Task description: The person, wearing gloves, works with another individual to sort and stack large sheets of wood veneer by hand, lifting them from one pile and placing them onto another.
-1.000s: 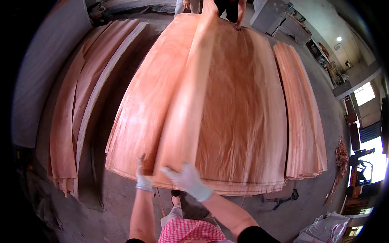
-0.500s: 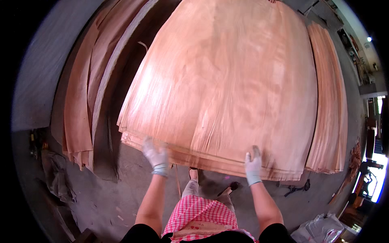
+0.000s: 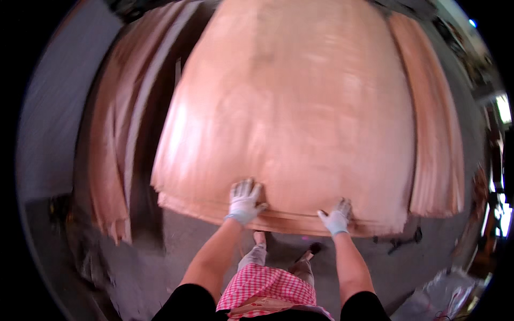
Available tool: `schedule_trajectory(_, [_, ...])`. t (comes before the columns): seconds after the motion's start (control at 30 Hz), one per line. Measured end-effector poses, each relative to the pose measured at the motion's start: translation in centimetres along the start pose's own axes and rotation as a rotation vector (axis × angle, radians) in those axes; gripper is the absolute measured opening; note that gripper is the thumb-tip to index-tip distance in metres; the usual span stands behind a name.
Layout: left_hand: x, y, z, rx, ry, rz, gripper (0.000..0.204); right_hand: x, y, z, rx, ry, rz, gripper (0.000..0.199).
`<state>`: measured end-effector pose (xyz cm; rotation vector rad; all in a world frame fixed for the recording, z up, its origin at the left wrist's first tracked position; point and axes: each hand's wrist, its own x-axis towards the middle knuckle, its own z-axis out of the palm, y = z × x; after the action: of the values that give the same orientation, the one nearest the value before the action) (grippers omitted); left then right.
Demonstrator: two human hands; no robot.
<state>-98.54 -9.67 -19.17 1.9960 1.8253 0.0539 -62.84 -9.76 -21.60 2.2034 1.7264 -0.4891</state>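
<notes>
Reddish-brown wood veneer fills most of the head view: a wide stack of veneer sheets (image 3: 300, 117) lies flat, its near edge running across the lower middle of the picture. Both hands wear pale gloves and rest on that near edge. The left hand (image 3: 244, 200) lies palm down on the top sheet, fingers spread and pointing away from the person, near the middle of the edge. The right hand (image 3: 336, 215) sits further toward the right end of the same edge, fingers on top of the sheet and thumb out to the side; whether it pinches the sheet or only presses on it cannot be told, as the picture is blurred. The two hands are well apart. Left of the stack, across a dark gap, lies a narrower pile of veneer strips (image 3: 115, 139); just beside its right edge lies another narrow pile (image 3: 436, 134). Below the near edge is grey concrete floor (image 3: 160, 251).
</notes>
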Motion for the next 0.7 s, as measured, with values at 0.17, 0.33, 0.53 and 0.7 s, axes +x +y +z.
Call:
schedule_trajectory(0.17, [-0.2, 0.6, -0.6, 0.084, -0.069, -0.081, 0.079, -0.2, -2.1, -3.0, 0.063, -0.061, -0.007, 0.107])
schedule_trajectory(0.33, [0.1, 4.6, -0.1, 0.034, 0.075, -0.284, 0.08, 0.3, 4.3, -2.8, 0.393, 0.049, -0.09, 0.078])
schedule_trajectory(0.53, [-2.6, 16.9, 2.4, 0.049, 0.042, -0.167, 0.078, 1.8, 20.8, 0.0, 0.785, 0.698, 0.412, 0.057])
schedule_trajectory(0.7, [-1.9, 30.1, 5.9, 0.187, -0.135, 0.079, 0.082, 4.8, 32.8, 2.6, 1.493, 0.708, 0.96, 0.059])
